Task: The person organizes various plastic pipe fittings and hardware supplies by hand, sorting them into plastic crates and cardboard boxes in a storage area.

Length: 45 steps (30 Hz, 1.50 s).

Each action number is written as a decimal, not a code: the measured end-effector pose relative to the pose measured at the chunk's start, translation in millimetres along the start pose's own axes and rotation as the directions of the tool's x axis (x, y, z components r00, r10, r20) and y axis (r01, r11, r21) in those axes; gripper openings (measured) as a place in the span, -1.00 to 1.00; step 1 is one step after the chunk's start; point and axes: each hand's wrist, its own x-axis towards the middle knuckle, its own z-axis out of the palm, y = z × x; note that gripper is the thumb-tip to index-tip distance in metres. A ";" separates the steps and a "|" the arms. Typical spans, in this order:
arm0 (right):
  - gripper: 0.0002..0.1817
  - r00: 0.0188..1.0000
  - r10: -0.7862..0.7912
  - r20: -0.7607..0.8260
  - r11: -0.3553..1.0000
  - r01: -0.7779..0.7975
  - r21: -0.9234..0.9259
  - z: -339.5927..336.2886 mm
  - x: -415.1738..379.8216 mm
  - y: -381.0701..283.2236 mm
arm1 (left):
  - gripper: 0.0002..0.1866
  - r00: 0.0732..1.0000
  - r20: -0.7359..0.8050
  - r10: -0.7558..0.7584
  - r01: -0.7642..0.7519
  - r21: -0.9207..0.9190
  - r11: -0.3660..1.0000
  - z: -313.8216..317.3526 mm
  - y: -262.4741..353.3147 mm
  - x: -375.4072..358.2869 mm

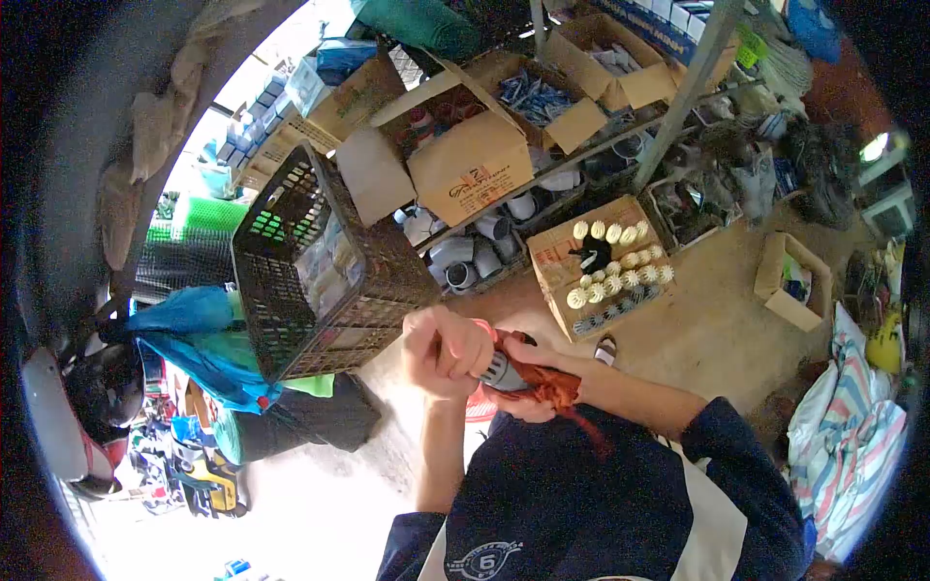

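Both my hands meet in front of my chest. My left hand (444, 351) is closed around the top of a small grey threaded fitting (504, 373). My right hand (533, 392) grips the same fitting from below, together with an orange-red mesh bag (560, 390) whose loose strands hang down over my dark blue shirt. A bit of pink shows between my fingers; what it is cannot be made out.
A black plastic crate (310, 266) stands just left of my hands. Open cardboard boxes (465, 165) with plumbing parts fill a metal shelf (678, 97) behind. A box of white and grey round fittings (610, 266) sits on the concrete floor. Bags and cloth lie at both sides.
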 end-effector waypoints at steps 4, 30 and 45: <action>-0.45 0.981 -0.106 -0.163 0.992 0.093 -0.085 1.3 3.1 -1.9 | -0.60 0.952 -0.299 0.058 0.010 0.220 0.975 2.7 -3.8 -3.0; -0.30 0.659 -0.738 -0.147 -0.128 -0.351 -0.928 -1.8 15.5 12.1 | -0.56 0.589 -0.795 0.147 -0.149 0.071 0.986 -50.6 -10.4 -22.0; -0.39 0.648 -0.559 -0.517 0.767 0.168 -0.619 -14.7 35.9 44.2 | -0.71 0.576 -0.679 0.455 0.255 0.678 0.689 -25.5 -39.3 -47.3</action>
